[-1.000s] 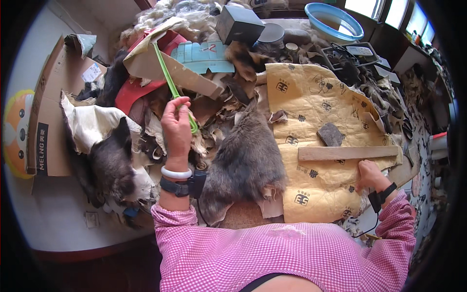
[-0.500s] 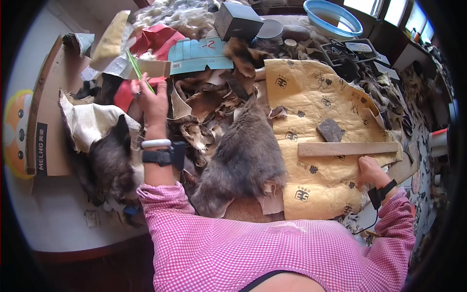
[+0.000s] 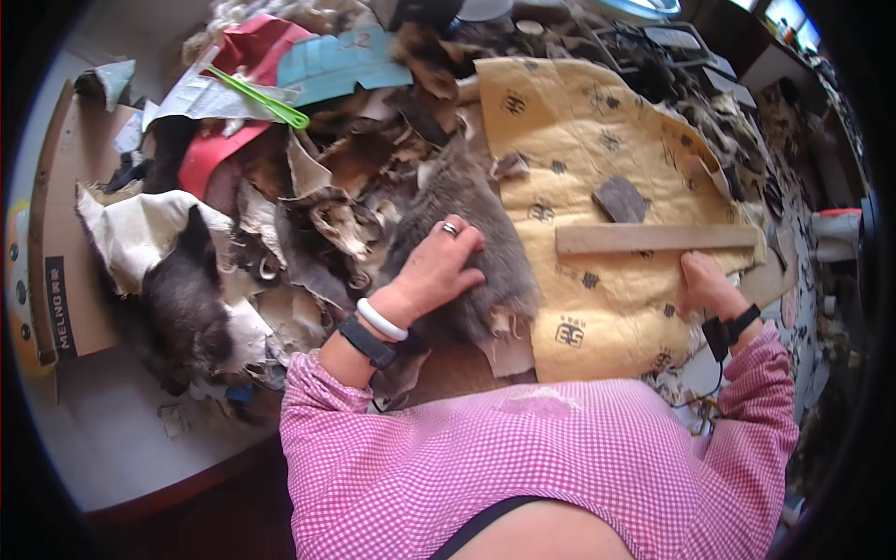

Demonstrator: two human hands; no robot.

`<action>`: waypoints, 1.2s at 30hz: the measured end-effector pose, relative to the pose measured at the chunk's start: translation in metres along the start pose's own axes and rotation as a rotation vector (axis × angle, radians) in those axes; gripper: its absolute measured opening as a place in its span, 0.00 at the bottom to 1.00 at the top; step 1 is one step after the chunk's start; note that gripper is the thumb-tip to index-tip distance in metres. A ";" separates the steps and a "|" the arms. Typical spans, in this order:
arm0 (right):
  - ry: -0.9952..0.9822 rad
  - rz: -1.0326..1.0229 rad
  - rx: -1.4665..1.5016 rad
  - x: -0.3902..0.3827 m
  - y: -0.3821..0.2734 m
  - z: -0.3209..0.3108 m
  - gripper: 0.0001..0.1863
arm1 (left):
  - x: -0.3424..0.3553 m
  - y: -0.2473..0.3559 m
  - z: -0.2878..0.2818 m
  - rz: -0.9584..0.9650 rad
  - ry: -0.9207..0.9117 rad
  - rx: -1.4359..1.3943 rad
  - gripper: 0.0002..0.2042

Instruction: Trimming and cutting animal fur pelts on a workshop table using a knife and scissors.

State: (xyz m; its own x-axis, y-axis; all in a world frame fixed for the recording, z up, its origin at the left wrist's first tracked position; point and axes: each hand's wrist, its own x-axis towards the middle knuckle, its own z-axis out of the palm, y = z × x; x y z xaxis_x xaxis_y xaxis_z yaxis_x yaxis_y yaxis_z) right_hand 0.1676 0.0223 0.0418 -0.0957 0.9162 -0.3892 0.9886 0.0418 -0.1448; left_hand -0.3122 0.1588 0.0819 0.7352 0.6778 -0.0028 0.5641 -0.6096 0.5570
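My left hand [image 3: 439, 268] rests on a grey-brown fur pelt [image 3: 476, 215], its thumb spread from its bent fingers; it wears a ring and a white bangle. To its right lies a yellow printed sheet [image 3: 616, 322] with a wooden strip [image 3: 653, 239] and a dark flat stone-like piece [image 3: 621, 199] on it. At the sheet's right side, just below the strip, my right hand [image 3: 707, 285] is closed with its fingers curled; what they hold, if anything, is hidden. A slim green plastic tool [image 3: 261, 99] lies on a silvery sheet [image 3: 194, 101] at the far left.
Fur and hide scraps [image 3: 341, 229] cover the middle. A cardboard box [image 3: 103, 224] and a dark pelt with pale hide [image 3: 187, 303] stand at left. Red material [image 3: 257, 56] and a blue card [image 3: 341, 65] lie behind. A blue basin [image 3: 644, 7] shows at the far edge.
My left hand has let go of the green tool and moved back and rightward onto the fur pelt. My right hand stays by the wooden strip. The whole view has shifted slightly.
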 end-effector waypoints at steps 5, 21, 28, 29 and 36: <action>0.007 -0.019 0.012 0.000 -0.011 -0.012 0.33 | -0.004 -0.015 0.011 -0.001 0.067 0.078 0.07; 0.044 -0.074 0.029 0.001 -0.009 -0.012 0.31 | -0.057 -0.149 -0.118 -0.500 0.874 -0.120 0.08; -0.015 0.000 0.007 -0.002 -0.006 -0.007 0.32 | -0.027 0.000 -0.075 -0.034 0.773 0.029 0.16; -0.013 -0.016 -0.001 0.000 -0.006 -0.008 0.32 | -0.027 0.010 -0.060 0.036 0.602 -0.043 0.17; -0.044 0.020 0.039 0.000 -0.010 -0.011 0.33 | -0.021 -0.031 -0.027 -0.193 0.014 0.423 0.26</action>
State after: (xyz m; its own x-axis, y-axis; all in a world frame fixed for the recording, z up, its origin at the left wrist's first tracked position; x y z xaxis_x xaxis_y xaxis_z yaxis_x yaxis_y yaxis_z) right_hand 0.1595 0.0259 0.0534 -0.0819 0.8981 -0.4321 0.9851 0.0073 -0.1717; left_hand -0.3550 0.1745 0.0873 0.5983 0.7990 -0.0597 0.7959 -0.5840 0.1594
